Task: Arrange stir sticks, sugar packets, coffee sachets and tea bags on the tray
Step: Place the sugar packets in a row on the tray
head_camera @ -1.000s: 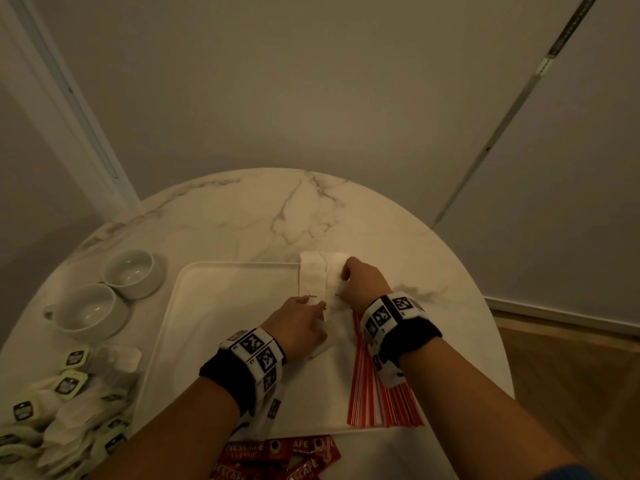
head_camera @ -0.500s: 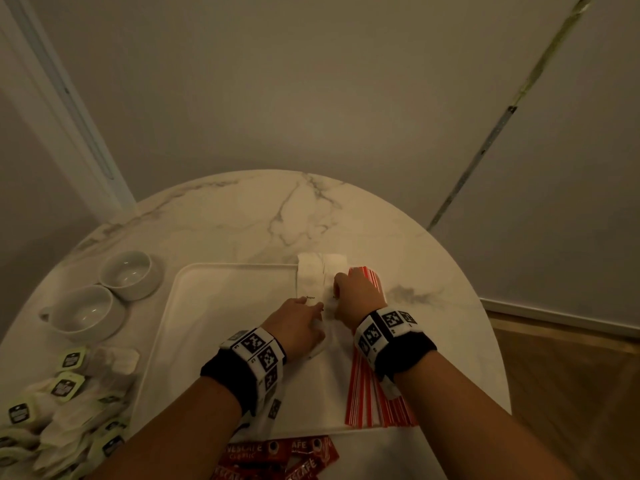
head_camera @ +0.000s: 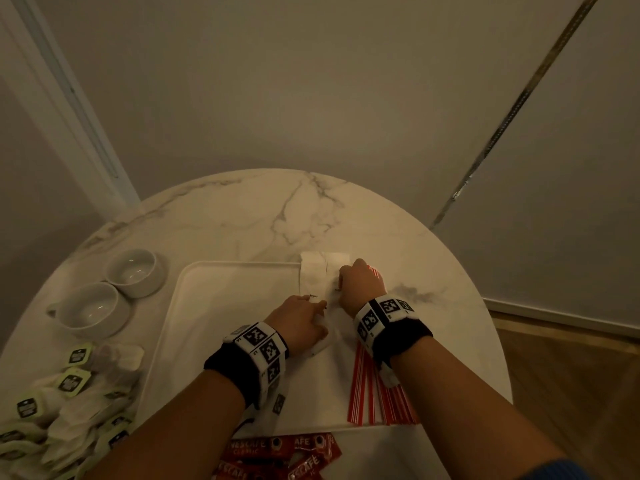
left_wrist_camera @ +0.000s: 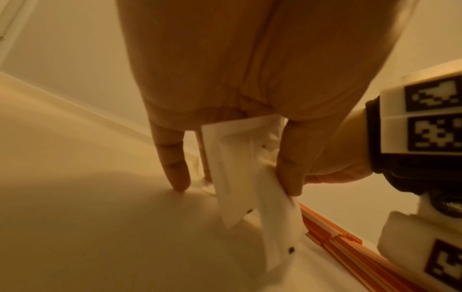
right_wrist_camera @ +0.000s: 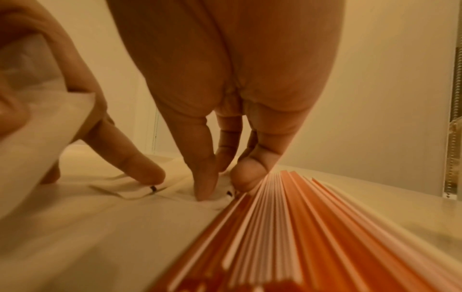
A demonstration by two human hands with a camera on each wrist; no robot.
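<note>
On the smooth white rectangular plastic tray, the left hand pinches flat white paper sugar packets between thumb and fingers. The right hand presses curled fingertips onto more packets lying flat beside the thin red-and-white striped stir sticks, gripping none visibly. The tray rests on the round veined marble table.

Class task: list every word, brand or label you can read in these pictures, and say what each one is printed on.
"Sugar": white paper sugar packet on the white tray.
"NESCAFE CLASSIC", partly cut off: red coffee sachets on the marble table.
Green tea bag tags: dark label, too small to read.
Wristband markers: square codes, no words.
</note>
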